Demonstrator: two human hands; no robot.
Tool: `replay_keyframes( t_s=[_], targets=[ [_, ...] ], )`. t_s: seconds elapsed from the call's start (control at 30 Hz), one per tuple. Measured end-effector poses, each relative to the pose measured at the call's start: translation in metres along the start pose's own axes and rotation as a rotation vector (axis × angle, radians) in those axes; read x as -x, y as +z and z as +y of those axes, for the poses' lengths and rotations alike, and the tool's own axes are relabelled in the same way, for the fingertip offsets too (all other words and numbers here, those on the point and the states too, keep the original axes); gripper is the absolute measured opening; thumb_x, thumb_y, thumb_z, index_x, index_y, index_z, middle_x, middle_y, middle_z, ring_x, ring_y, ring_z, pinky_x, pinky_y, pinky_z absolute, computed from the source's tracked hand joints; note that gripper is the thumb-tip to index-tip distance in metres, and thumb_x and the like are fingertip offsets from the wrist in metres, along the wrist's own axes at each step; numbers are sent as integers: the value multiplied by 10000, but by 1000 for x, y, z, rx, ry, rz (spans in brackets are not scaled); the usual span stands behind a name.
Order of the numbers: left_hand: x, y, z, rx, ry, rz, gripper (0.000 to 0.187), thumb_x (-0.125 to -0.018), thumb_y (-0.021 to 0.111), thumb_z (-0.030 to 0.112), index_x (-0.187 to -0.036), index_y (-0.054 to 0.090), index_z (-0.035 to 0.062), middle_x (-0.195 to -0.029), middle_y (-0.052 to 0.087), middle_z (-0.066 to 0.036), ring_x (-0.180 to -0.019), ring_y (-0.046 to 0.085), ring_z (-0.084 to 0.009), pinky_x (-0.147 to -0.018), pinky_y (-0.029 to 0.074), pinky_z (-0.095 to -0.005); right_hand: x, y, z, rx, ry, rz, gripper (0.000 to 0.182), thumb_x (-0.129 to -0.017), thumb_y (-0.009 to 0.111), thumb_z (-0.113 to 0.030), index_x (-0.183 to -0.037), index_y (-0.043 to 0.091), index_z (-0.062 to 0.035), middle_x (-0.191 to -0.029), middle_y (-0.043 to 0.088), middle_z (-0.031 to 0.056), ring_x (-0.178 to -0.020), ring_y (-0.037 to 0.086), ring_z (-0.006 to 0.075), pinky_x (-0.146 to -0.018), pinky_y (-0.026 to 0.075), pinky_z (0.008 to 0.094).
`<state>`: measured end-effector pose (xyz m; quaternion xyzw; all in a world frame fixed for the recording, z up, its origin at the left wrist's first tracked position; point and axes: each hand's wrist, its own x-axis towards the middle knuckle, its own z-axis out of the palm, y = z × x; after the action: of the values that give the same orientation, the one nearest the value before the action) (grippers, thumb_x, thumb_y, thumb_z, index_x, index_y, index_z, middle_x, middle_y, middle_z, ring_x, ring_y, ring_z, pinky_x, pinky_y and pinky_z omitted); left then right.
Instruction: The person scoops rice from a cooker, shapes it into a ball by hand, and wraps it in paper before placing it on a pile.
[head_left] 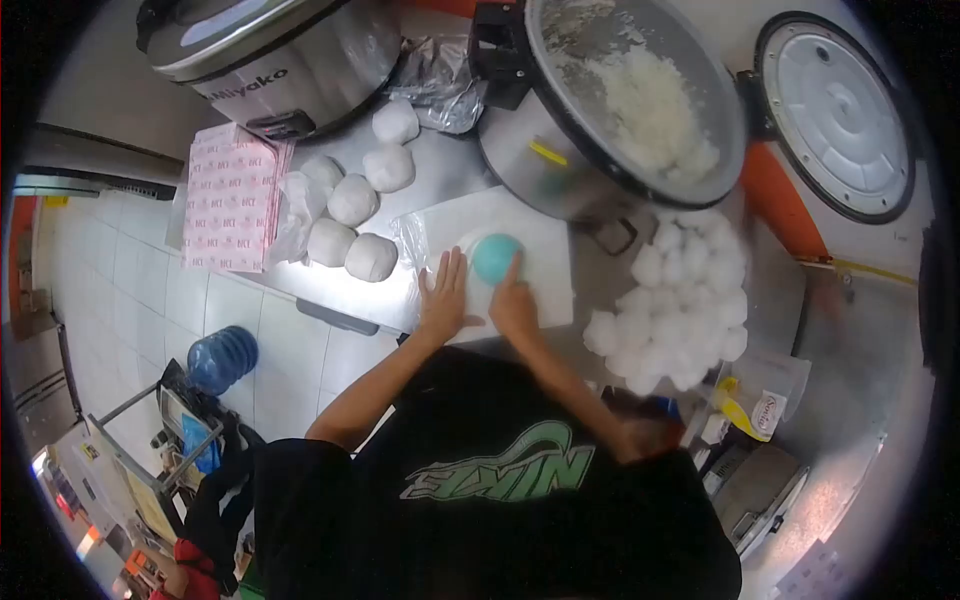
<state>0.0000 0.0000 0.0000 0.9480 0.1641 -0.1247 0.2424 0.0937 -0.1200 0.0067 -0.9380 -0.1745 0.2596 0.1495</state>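
Note:
A small round teal bowl (497, 259), apparently upside down, sits on white wrapping sheets (545, 230) at the middle of the counter. My right hand (513, 308) is on its near right side, index finger along the rim; the thumb is hidden. My left hand (444, 303) lies flat on the sheets just left of the bowl, fingers spread and holding nothing. Several white paper-wrapped balls (353, 200) stand to the left. Beyond the sheets is an uncovered steel rice cooker (530, 165) with white rice (655, 115) inside.
A second cooker (300, 85) stands at the back left, near a pink-printed paper stack (230, 205). Crumpled foil (437, 80) lies between the cookers. Rounded white translucent pieces (670, 310) are heaped on the right. The open cooker lid (838, 115) rises at the back right.

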Motion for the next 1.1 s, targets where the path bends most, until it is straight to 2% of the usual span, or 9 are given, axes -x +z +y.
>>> replay_keyframes(
  t_s=[0.07, 0.17, 0.43, 0.6, 0.7, 0.77, 0.83, 0.93, 1.1],
  targets=[
    [-7, -5, -2, 53, -19, -24, 1268, -545, 810, 534, -1464, 128, -12, -1560, 70, -138, -1450, 43, -275, -1079, 137, -619, -12, -11, 1, -42, -48, -99, 780, -874, 595, -183, -1480, 111, -95, -870, 640, 269, -774, 617, 463, -697, 501, 495],
    [-2, -20, 6, 34, 1, -10, 1293, -524, 818, 534, -1459, 125, -29, -1556, 77, -151, -1448, 50, -286, -1078, 146, -611, 6, -19, 19, -215, -354, 194, 716, -892, 571, -185, -1468, 159, -80, -792, 647, 255, -748, 619, 462, -688, 502, 494],
    [32, 21, -41, 274, 300, 288, 651, -660, 785, 375, -1200, 541, 107, -1370, 444, -102, -1338, 337, -289, -1034, 283, -494, 18, -90, 120, -286, -256, 295, 636, -906, 543, -195, -1448, 236, -65, -1417, 365, 253, -1276, 408, 408, -1048, 345, 446],
    [50, 30, -40, 320, 358, 353, 167, -728, 736, 250, -822, 695, 118, -1186, 584, -57, -1202, 475, -261, -994, 334, -417, -18, -136, 189, -182, 164, 0, 700, -856, 612, -231, -1446, 264, -86, -1409, 356, 256, -1265, 387, 415, -1041, 310, 485],
    [47, 26, -34, 346, 295, 345, 126, -732, 727, 235, -760, 692, 117, -1149, 605, -57, -1183, 487, -251, -987, 337, -422, -4, -127, 167, 411, -87, 508, 738, -812, 667, -271, -1438, 309, -115, -1390, 353, 225, -1250, 357, 414, -1025, 280, 534],
    [43, 15, -30, 419, 247, 302, 113, -740, 719, 219, -778, 688, 116, -1103, 626, -59, -1152, 508, -247, -985, 340, -425, 0, -108, 155, 244, -397, 552, 792, -749, 729, -321, -1424, 353, -149, -1355, 367, 201, -1237, 335, 418, -1021, 248, 565],
    [38, 2, -27, 537, 211, 255, 101, -743, 719, 161, -767, 677, 73, -1122, 628, -80, -1105, 542, -280, -957, 385, -420, 25, -110, 113, 63, -461, 83, 761, -690, 771, -367, -1359, 466, -171, -1361, 382, 159, -1229, 355, 380, -1015, 251, 555],
    [26, -14, -31, 642, 218, 237, 121, -744, 722, 141, -781, 664, 41, -1121, 633, -107, -1050, 574, -307, -926, 428, -410, 24, -82, 115, 156, -562, 47, 498, -720, 759, -308, -1171, 637, -137, -1243, 528, 112, -1130, 477, 318, -973, 342, 479],
    [36, -31, -21, 594, 277, 381, 175, -746, 708, 107, -912, 671, 69, -1170, 619, -112, -1128, 543, -296, -968, 397, -414, -3, -76, 132, -411, -588, 91, 157, -778, 691, -134, -914, 727, -64, -966, 665, 87, -898, 608, 260, -827, 455, 346]
  ],
)
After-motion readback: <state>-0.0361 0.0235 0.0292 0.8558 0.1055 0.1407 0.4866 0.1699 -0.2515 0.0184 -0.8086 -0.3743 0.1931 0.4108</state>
